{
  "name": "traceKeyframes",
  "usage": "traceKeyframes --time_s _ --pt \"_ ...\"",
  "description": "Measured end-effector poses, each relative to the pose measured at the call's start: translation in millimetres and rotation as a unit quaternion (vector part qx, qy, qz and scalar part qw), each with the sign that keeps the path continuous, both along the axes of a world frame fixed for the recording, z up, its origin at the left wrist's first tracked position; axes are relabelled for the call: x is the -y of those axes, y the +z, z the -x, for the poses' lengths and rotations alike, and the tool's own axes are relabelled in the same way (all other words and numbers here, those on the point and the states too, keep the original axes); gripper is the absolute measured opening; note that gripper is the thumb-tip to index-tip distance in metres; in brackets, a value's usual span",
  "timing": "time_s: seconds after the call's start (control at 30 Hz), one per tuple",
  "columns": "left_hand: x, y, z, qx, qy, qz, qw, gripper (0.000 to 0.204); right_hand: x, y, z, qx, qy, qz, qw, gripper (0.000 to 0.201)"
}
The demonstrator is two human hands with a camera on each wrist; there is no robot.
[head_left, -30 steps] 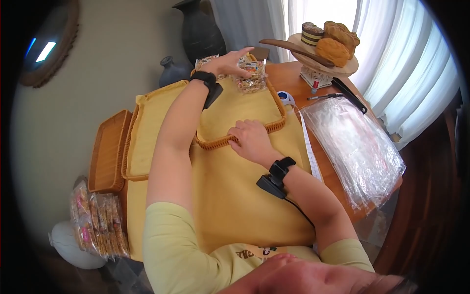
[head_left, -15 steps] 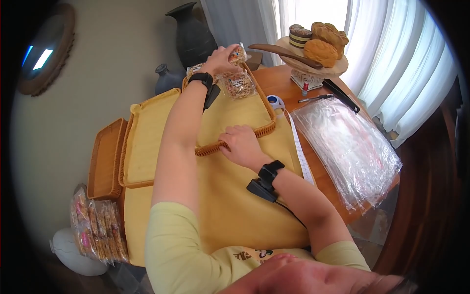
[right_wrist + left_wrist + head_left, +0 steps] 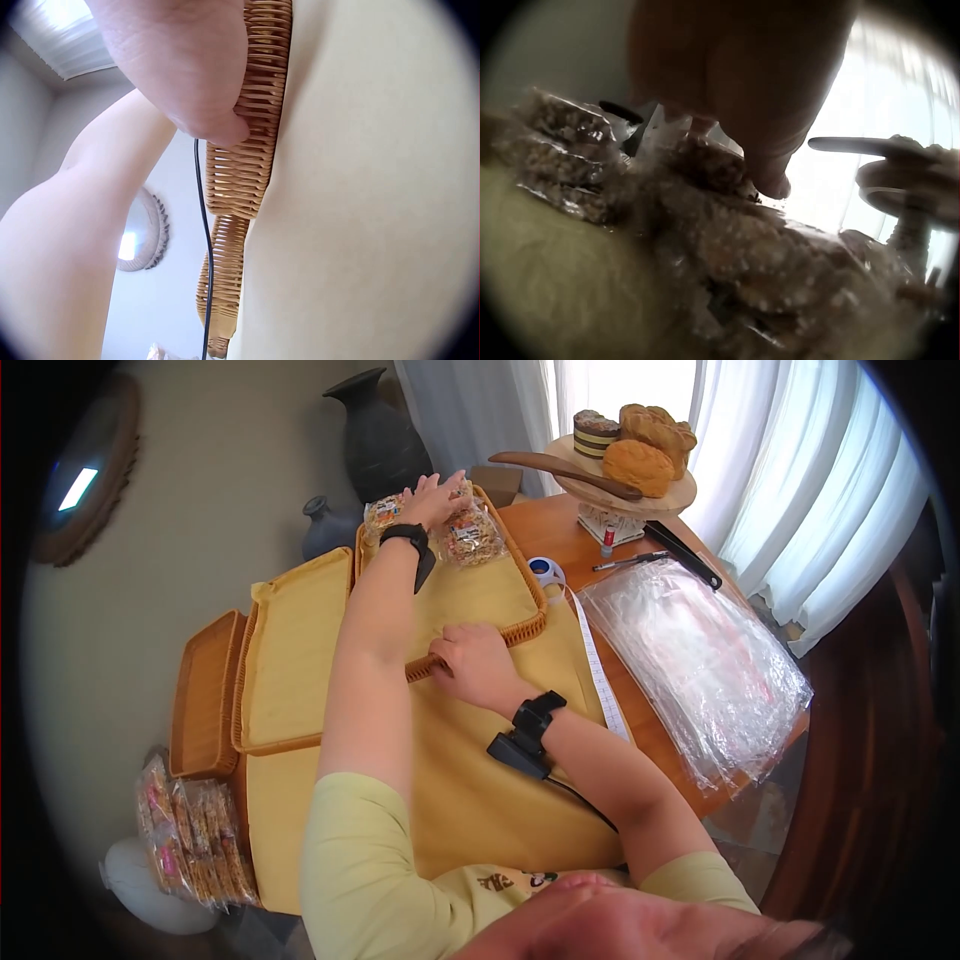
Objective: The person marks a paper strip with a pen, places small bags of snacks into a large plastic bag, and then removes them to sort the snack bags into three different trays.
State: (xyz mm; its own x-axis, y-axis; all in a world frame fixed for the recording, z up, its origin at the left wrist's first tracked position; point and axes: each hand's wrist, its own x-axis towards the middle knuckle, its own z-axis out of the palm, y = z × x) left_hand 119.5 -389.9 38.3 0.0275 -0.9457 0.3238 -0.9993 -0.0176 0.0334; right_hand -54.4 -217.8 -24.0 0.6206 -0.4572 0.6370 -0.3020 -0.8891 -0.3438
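Note:
At the far end of a cloth-lined wicker basket (image 3: 450, 595), my left hand (image 3: 432, 505) straddles a clear-wrapped snack packet (image 3: 709, 161), thumb on one side and fingertips on the other. Beside it in the basket lie more packets of grainy, nut-like pieces, one nearer packet (image 3: 470, 540) to the right and another packet (image 3: 385, 512) to the left. My right hand (image 3: 478, 665) grips the basket's near rim, its fingers over the edge. In the right wrist view the thumb lies against the woven wall (image 3: 244, 169).
Left of the basket stand another lined basket (image 3: 295, 650) and a bare wicker tray (image 3: 205, 695). Snack packets (image 3: 195, 830) sit at the near left. A tape measure (image 3: 590, 650), clear plastic bags (image 3: 710, 670), a pen (image 3: 630, 560) and a bread stand (image 3: 610, 525) are on the right. Dark vases (image 3: 375, 440) stand behind.
My left hand first reached over the packets, then lifted one at the basket's far right, and has now lowered it leftward among the others. The right hand stays on the rim.

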Motion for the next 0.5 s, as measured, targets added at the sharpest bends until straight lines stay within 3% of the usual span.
traceKeyframes --time_s 0.13,0.2,0.23,0.4,0.5 --pt "-10 24 13 -0.103 -0.076 -0.066 0.990 0.051 -1 3 3 -0.014 -0.001 0.000 1.000 0.010" --pt "-23 19 27 0.039 -0.217 -0.008 0.975 0.046 0 3 3 -0.013 0.005 -0.006 1.000 0.010" --pt "-30 21 37 0.061 -0.174 -0.076 0.980 0.049 0 2 3 -0.016 0.009 -0.011 1.000 0.011" --pt "-30 -8 36 0.088 -0.171 -0.123 0.974 0.061 2 -1 2 0.012 0.014 0.009 1.000 0.012" --pt "-29 -15 38 0.020 -0.124 -0.154 0.980 0.078 4 -3 2 0.015 0.023 0.020 0.999 0.014"
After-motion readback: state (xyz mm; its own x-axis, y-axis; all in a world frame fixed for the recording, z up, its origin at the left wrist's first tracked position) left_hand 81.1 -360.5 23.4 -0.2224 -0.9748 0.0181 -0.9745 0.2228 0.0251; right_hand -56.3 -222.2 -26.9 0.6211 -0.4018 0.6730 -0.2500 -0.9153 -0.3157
